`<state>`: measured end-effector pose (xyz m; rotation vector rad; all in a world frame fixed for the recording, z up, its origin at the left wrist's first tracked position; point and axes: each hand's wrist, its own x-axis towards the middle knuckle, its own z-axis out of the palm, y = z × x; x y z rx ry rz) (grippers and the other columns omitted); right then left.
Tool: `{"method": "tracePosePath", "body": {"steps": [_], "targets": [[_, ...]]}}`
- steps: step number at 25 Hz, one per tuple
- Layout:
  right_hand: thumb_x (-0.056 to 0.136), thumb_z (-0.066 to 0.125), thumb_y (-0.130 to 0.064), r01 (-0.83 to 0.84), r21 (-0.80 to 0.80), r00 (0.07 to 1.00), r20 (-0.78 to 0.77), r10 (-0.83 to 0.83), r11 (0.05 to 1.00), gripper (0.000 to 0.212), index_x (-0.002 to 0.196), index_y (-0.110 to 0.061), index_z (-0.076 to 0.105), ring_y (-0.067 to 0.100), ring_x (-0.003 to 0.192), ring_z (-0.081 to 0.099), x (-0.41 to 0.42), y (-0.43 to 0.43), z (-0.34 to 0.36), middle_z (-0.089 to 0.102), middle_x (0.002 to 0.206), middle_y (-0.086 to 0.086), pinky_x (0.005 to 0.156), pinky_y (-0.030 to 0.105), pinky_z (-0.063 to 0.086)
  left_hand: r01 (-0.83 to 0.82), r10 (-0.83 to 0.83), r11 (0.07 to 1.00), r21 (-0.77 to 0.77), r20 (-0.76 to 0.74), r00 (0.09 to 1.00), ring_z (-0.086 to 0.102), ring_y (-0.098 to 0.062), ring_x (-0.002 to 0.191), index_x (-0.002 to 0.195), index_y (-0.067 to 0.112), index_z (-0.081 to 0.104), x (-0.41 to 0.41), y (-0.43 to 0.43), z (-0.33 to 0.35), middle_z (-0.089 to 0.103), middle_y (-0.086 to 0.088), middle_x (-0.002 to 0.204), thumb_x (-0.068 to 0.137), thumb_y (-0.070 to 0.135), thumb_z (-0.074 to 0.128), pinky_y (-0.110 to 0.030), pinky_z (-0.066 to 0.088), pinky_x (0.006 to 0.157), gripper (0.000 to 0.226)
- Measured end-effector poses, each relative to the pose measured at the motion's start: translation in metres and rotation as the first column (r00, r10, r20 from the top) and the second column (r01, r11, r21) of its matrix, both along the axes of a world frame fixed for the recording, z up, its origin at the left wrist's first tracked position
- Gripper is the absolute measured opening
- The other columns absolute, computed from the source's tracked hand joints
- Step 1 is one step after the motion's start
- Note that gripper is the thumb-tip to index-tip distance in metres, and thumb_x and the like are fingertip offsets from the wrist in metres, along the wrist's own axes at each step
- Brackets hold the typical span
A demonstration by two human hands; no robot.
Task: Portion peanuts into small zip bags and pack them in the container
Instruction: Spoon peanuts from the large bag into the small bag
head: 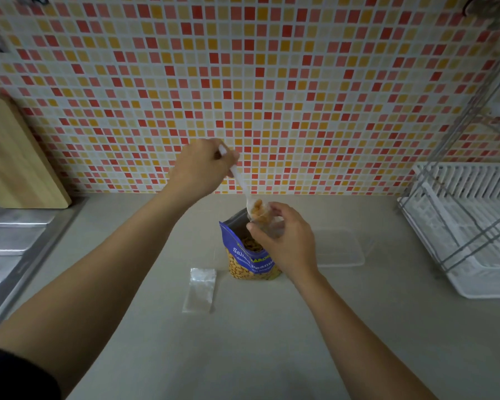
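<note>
Empty zip bags (199, 289) lie on the tabletop (243, 356), lower centre. The left grip (202, 168) clasps a spoon (238, 176) of peanuts (257, 208) above the peanut bag (250, 255) at centre. The right grip (287, 243) pinches a small zip bag (264, 223) there; the container (339, 248) lies at right.

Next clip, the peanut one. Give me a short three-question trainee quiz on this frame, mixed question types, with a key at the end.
1. True or false: the left hand holds a spoon loaded with peanuts.
2. Where does the clear container sit relative to the peanut bag? A) to its left B) to its right C) on top of it
3. Fill in: the right hand holds a small ____ over the peanut bag's open mouth.
Key: 1 true; 2 B; 3 zip bag.
</note>
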<state>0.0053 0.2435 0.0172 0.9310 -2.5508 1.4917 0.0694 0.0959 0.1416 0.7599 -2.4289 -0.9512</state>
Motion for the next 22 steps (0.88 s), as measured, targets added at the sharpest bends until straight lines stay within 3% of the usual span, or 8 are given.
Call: {"method": "tracePosePath", "body": {"steps": [3, 6, 8, 13, 16, 18, 20, 22], "targets": [[0.069, 0.071, -0.052, 0.003, -0.029, 0.998, 0.056, -0.001, 1.0, 0.051, 0.112, -0.029, 0.057, 0.007, 0.089, 0.063, 0.001, -0.004, 0.0, 0.064, 0.103, -0.016, 0.077, 0.033, 0.055, 0.0, -0.008, 0.943, -0.332, -0.022, 1.0, 0.05, -0.015, 0.057, 0.08, 0.017, 0.061, 0.003, 0.004, 0.019, 0.064, -0.002, 0.071, 0.093, 0.037, 0.048, -0.033, 0.046, 0.058, 0.027], [0.067, 0.074, -0.051, 0.043, -0.065, 0.991, 0.129, -0.034, 0.997, 0.049, 0.106, -0.026, 0.057, 0.007, 0.084, 0.065, 0.001, 0.004, 0.004, 0.063, 0.095, -0.016, 0.072, 0.026, 0.053, -0.144, 0.129, 0.986, -0.085, -0.162, 0.978, 0.05, -0.01, 0.055, 0.094, 0.017, 0.062, 0.008, -0.013, 0.024, 0.063, 0.004, 0.075, 0.094, 0.033, 0.048, -0.026, 0.044, 0.055, 0.021], [0.066, 0.076, -0.049, 0.079, -0.089, 0.986, 0.157, -0.065, 0.993, 0.044, 0.096, -0.025, 0.055, 0.003, 0.073, 0.064, -0.001, 0.013, 0.01, 0.061, 0.085, -0.016, 0.062, 0.02, 0.049, -0.171, 0.174, 0.984, 0.057, -0.059, 0.983, 0.05, -0.008, 0.061, 0.099, 0.014, 0.06, 0.007, -0.019, 0.003, 0.062, 0.002, 0.081, 0.095, 0.032, 0.047, -0.02, 0.039, 0.054, 0.022], [0.066, 0.075, -0.053, 0.089, -0.103, 0.987, 0.143, -0.074, 0.991, 0.044, 0.089, -0.022, 0.054, 0.008, 0.071, 0.062, -0.003, 0.028, 0.022, 0.061, 0.079, -0.013, 0.061, 0.027, 0.052, 0.006, -0.023, 0.999, 0.051, 0.345, 0.938, 0.055, -0.018, 0.086, 0.099, 0.008, 0.063, -0.003, -0.001, -0.091, 0.064, -0.011, 0.102, 0.089, 0.035, 0.057, -0.027, 0.042, 0.072, 0.029], [0.065, 0.075, -0.054, 0.093, -0.108, 0.985, 0.153, -0.076, 0.99, 0.044, 0.087, -0.022, 0.055, 0.01, 0.072, 0.064, -0.006, 0.039, 0.027, 0.063, 0.079, -0.011, 0.061, 0.026, 0.052, -0.126, 0.145, 0.989, -0.079, 0.338, 0.93, 0.051, -0.027, 0.112, 0.112, 0.017, 0.058, 0.003, -0.001, -0.099, 0.054, -0.01, 0.122, 0.081, 0.046, 0.064, -0.041, 0.045, 0.093, 0.042], [0.066, 0.075, -0.052, 0.1, -0.109, 0.983, 0.167, -0.081, 0.989, 0.042, 0.086, -0.021, 0.055, 0.01, 0.072, 0.064, -0.011, 0.045, 0.031, 0.063, 0.078, -0.011, 0.061, 0.023, 0.051, -0.16, 0.18, 0.978, -0.132, 0.154, 0.972, 0.049, -0.026, 0.117, 0.118, 0.017, 0.056, 0.009, 0.012, -0.093, 0.052, -0.008, 0.126, 0.086, 0.038, 0.061, -0.036, 0.043, 0.096, 0.038], [0.067, 0.076, -0.05, 0.126, -0.138, 0.975, 0.199, -0.097, 0.982, 0.04, 0.084, -0.021, 0.055, 0.009, 0.074, 0.064, -0.016, 0.052, 0.034, 0.064, 0.079, -0.009, 0.062, 0.02, 0.049, 0.028, -0.025, 0.996, 0.079, -0.04, 0.999, 0.058, -0.018, 0.107, 0.118, 0.014, 0.059, 0.014, 0.039, -0.086, 0.061, -0.004, 0.116, 0.09, 0.021, 0.058, -0.02, 0.046, 0.085, 0.029], [0.066, 0.077, -0.049, 0.15, -0.178, 0.963, 0.251, -0.102, 0.973, 0.04, 0.085, -0.02, 0.056, 0.007, 0.075, 0.062, -0.022, 0.059, 0.037, 0.064, 0.08, -0.009, 0.062, 0.014, 0.045, 0.286, -0.267, 0.86, 0.423, -0.105, 0.958, 0.062, -0.012, 0.105, 0.122, 0.013, 0.057, 0.017, 0.076, -0.086, 0.065, 0.0, 0.114, 0.087, 0.017, 0.063, -0.019, 0.049, 0.088, 0.035]]}}
